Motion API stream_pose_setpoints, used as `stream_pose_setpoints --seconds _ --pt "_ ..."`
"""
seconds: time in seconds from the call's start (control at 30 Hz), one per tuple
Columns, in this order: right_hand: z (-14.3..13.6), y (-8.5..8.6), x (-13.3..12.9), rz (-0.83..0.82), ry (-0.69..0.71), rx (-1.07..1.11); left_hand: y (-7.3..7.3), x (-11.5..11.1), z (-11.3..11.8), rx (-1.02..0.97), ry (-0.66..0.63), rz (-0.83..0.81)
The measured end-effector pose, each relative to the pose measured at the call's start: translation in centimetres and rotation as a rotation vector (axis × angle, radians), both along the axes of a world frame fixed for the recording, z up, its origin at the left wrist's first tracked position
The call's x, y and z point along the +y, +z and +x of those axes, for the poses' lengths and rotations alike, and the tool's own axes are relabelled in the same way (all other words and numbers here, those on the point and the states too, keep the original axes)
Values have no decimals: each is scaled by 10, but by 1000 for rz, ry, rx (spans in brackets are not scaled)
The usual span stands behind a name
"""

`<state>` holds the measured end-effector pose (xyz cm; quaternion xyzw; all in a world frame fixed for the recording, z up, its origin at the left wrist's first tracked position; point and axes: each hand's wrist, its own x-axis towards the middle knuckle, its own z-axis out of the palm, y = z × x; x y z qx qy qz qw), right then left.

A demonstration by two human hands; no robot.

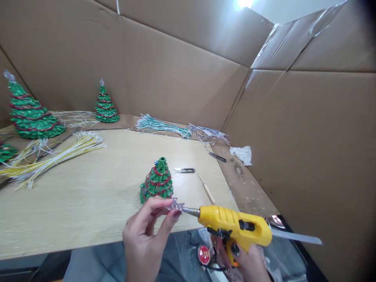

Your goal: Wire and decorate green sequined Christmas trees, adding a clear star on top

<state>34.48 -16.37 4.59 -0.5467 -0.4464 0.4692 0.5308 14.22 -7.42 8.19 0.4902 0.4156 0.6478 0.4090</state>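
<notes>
the left hand [147,235] pinches a translucent star [175,204], partly covering it, over the table's [88,215] near edge, beside the tip of a yellow glue gun [235,223]; the right hand [249,260] wraps its handle, some fingers hidden. a green tree's [160,178] base is masked; at left, another tree [6,152] is cut off, tabletop spreading between.

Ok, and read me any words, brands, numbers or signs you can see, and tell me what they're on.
There are none I can read.
Yellow glue gun: no legible lettering.
Round red item low in the picture: pale marks, too blurred to tell whether they're writing.
Cardboard walls: no print visible.
</notes>
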Motion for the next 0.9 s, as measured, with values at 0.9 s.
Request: stream_pose_setpoints --seconds 0.9 --pt "10 -8 15 73 286 280 1 4 1 -167 -152 74"
